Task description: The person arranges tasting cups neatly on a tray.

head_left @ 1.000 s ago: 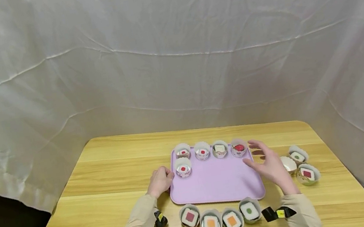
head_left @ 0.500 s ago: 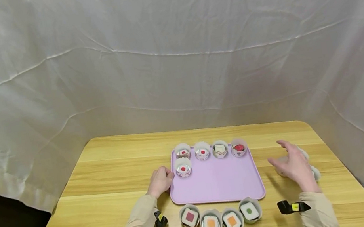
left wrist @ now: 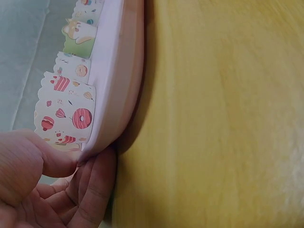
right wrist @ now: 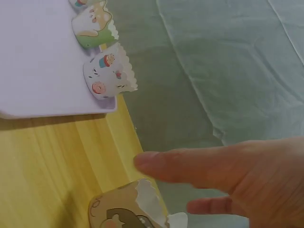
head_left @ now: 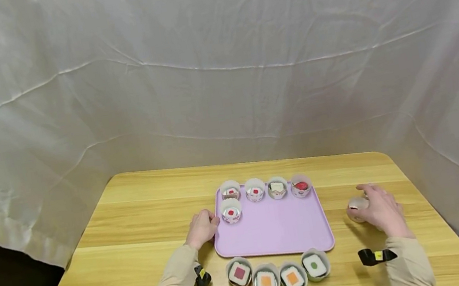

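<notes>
A lilac tray (head_left: 273,229) lies on the table. My left hand (head_left: 201,228) pinches its left edge, thumb on top and fingers curled beneath, as the left wrist view shows. Paper cups holding small mock cakes stand along the tray's back, with a second cup (head_left: 231,212) at the left in front of them. To the right of the tray, my right hand (head_left: 381,208) is spread around a brown paper cup (right wrist: 124,207). Its extended finger (right wrist: 190,164) is above that cup in the right wrist view. The hand hides the other cups at the right.
In front of the tray stands a row of paper cups with white square cakes, two with orange centres (head_left: 266,282), one with a maroon centre (head_left: 240,274) and one with a green dot (head_left: 314,266). Pale curtains (head_left: 220,89) hang around the wooden table (head_left: 142,218).
My right hand has moved right, from the tray's right edge to the cups at the far right, and its fingers now flank one cup. The left hand has stayed on the tray's edge.
</notes>
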`<state>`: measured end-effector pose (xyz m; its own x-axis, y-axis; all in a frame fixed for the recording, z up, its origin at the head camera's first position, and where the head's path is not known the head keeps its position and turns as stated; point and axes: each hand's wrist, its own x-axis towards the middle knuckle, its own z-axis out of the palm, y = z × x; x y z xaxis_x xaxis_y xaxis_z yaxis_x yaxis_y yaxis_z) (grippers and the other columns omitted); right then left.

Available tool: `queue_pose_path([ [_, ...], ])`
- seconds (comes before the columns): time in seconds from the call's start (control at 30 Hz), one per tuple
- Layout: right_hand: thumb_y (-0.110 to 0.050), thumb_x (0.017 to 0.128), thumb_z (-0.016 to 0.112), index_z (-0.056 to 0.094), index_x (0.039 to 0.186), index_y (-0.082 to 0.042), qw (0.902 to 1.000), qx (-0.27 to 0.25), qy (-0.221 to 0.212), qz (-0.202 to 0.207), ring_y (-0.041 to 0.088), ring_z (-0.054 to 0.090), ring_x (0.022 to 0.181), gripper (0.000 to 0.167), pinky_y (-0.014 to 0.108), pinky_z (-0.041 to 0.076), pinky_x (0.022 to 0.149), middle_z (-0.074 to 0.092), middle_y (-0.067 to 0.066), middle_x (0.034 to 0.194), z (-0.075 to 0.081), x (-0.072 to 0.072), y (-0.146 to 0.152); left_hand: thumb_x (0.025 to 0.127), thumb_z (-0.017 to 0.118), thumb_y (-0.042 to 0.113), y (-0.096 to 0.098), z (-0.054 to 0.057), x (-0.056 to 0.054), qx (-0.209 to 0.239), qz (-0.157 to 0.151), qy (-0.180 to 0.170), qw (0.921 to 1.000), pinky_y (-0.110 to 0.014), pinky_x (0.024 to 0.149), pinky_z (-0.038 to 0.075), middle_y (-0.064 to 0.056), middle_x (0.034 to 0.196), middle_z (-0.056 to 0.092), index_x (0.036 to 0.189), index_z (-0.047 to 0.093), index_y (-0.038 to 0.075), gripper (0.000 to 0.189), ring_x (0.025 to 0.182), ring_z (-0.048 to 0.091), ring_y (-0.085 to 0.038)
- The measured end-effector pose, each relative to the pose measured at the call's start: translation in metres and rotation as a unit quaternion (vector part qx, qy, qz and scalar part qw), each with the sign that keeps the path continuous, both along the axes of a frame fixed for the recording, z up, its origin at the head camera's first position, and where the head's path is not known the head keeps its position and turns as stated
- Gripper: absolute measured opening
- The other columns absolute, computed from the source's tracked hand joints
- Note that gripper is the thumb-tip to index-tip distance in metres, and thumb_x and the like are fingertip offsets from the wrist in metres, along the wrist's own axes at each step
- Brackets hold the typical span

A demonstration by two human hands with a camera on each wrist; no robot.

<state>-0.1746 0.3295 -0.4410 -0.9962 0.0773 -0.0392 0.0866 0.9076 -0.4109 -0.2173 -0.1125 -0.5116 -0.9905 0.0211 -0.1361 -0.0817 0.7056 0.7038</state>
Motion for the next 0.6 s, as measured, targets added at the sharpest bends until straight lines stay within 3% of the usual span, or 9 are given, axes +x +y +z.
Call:
queue_pose_path([
  [0.3, -0.035, 0.081, 0.074, 0.043, 0.143, -0.002, 0.9982, 0.036, -0.040, 0.026, 0.061, 0.042, 0.119, 0.077, 0.072, 0.038, 0.085, 0.042, 0.032, 0.144, 0.0071, -0.0045, -0.0012, 0.098, 0.059, 0.015, -0.0002, 0.0010, 0.0004, 0.003, 0.001, -0.004, 1.0000, -0.025, 0.053, 0.047, -0.009, 0.074, 0.067, 0.091, 0.066, 0.001, 0.017, 0.058, 0.060, -0.016],
  [0.6, -0.035, 0.085, 0.068, 0.045, 0.141, -0.001, 0.9953, 0.065, -0.061, 0.036, 0.059, 0.043, 0.118, 0.070, 0.073, 0.037, 0.088, 0.048, 0.034, 0.138, 0.0025, -0.0098, -0.0004, 0.100, 0.058, 0.015, -0.0002, 0.0012, 0.0004, 0.005, 0.003, -0.012, 0.9999, -0.024, 0.053, 0.047, -0.009, 0.075, 0.066, 0.092, 0.065, 0.001, 0.017, 0.059, 0.061, -0.016],
])
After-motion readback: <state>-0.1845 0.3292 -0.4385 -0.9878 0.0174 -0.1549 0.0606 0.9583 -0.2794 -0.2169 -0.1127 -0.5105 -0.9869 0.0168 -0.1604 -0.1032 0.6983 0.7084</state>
